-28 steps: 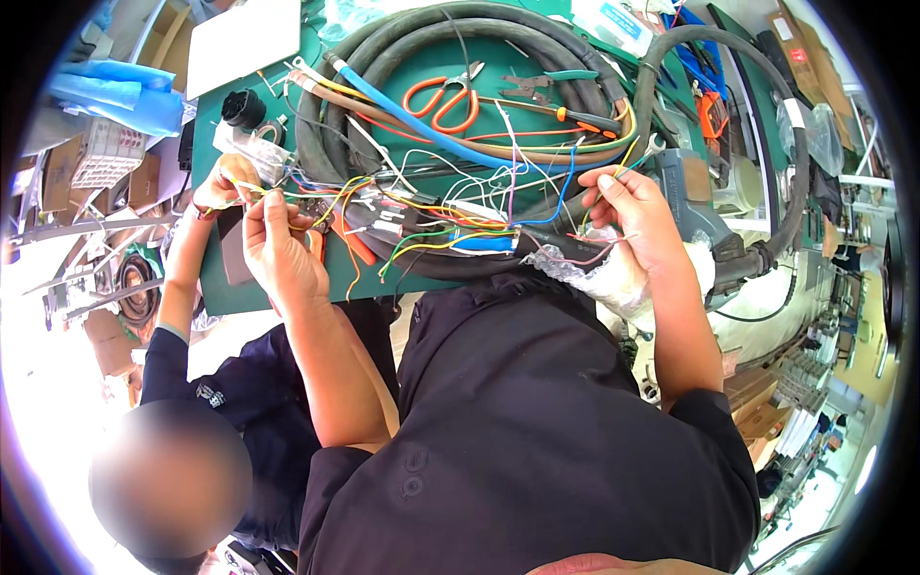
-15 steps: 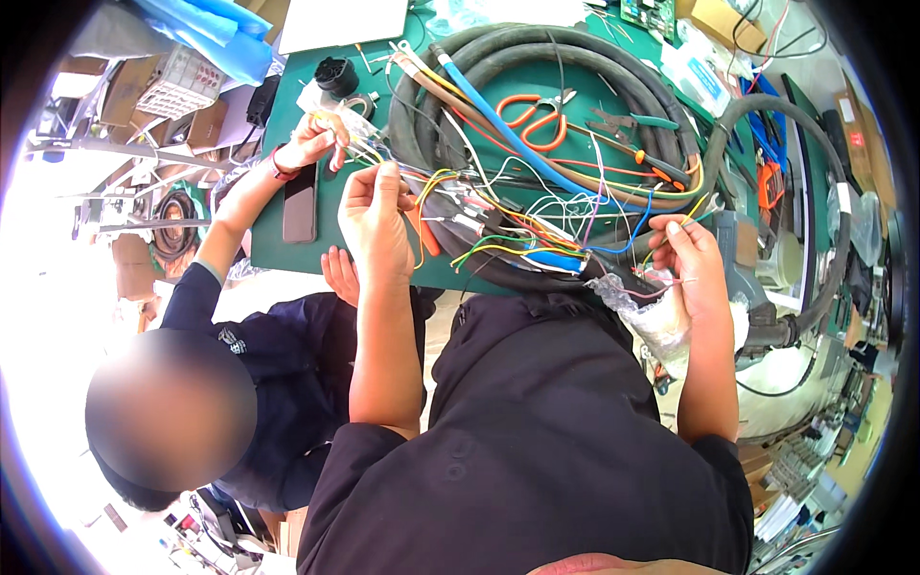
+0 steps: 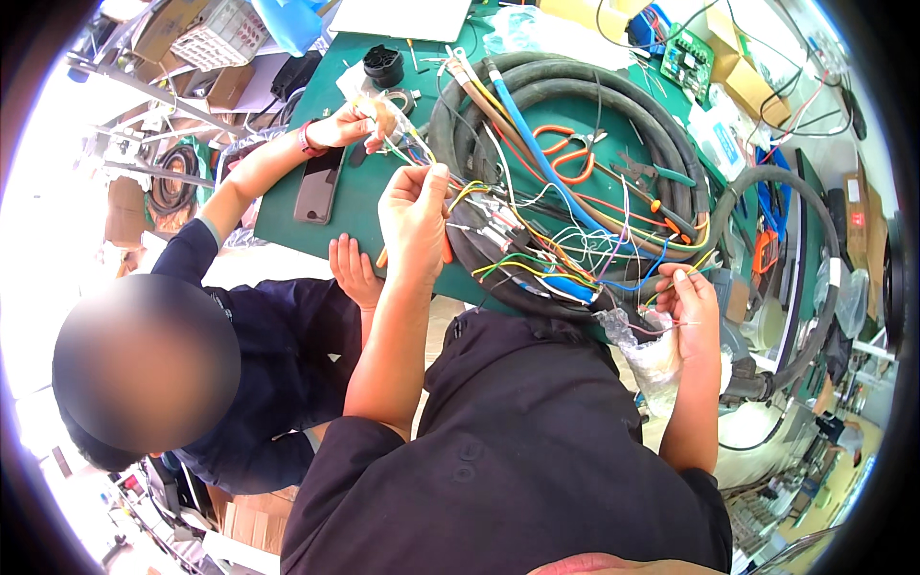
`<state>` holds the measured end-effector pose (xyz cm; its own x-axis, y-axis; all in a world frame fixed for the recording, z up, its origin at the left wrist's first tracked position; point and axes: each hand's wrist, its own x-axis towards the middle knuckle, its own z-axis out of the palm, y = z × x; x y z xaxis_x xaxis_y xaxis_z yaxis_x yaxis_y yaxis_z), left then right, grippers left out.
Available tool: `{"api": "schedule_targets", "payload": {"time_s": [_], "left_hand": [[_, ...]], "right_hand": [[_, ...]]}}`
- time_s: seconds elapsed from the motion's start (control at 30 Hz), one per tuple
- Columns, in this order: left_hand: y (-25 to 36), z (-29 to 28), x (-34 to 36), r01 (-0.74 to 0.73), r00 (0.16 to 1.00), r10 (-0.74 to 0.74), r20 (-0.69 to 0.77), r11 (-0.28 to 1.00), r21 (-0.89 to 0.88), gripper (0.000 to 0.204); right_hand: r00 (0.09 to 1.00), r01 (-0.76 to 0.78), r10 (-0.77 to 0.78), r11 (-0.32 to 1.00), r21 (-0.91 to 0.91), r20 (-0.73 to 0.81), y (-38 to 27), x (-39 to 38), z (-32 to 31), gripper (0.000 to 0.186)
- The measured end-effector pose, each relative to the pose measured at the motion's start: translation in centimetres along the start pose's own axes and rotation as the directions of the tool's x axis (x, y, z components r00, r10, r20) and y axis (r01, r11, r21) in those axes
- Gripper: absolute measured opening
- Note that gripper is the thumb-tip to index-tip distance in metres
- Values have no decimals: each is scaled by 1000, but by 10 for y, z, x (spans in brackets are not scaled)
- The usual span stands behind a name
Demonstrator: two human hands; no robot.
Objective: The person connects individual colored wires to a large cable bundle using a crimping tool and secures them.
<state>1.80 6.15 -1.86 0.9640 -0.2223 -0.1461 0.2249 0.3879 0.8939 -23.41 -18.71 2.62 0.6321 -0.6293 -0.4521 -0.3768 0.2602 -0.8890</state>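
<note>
My left hand (image 3: 410,216) pinches thin wires at the left end of a tangled multicoloured bundle (image 3: 522,235) lying over a coiled black cable (image 3: 585,65). My right hand (image 3: 688,311) holds a thin wire between curled fingers at the bundle's right end, beside crumpled clear wrap (image 3: 623,335). Just beyond my left hand, a co-worker's hand (image 3: 356,125) grips the wires near a clear bag; their other hand (image 3: 353,268) rests at the table edge. Orange-handled scissors (image 3: 586,141), teal-handled pliers (image 3: 671,175) and a screwdriver (image 3: 671,216) lie inside the coil.
The co-worker (image 3: 259,383) is close on my left. On the green table (image 3: 287,220) are a phone (image 3: 316,187), a black round connector (image 3: 383,67) and a tape roll (image 3: 407,101). A circuit board (image 3: 685,62) sits at the back right; a thick cable loop (image 3: 832,240) arches on the right.
The whole view has shifted, carrying the table and hands rightward in the picture. The co-worker's lower hand and the phone have come into view. Both my hands still hold wires.
</note>
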Motion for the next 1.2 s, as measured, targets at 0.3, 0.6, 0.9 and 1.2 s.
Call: {"api": "schedule_targets", "payload": {"time_s": [0.3,0.6,0.9,1.2], "left_hand": [[-4,-10,3,-26,999,25,-22,999,-36,12],[-2,-12,3,9,998,-13,-58,998,-63,14],[-5,-15,4,27,999,-30,-36,997,-67,12],[-8,-16,3,-32,997,31,-64,999,-3,12]], "right_hand": [[1000,-27,27,1000,2,-11,3,3,-2,23],[999,-25,25,1000,-10,-27,5,6,-1,22],[999,-29,29,999,-21,-32,5,6,0,20],[999,-40,39,999,-17,-33,7,8,-2,20]]}}
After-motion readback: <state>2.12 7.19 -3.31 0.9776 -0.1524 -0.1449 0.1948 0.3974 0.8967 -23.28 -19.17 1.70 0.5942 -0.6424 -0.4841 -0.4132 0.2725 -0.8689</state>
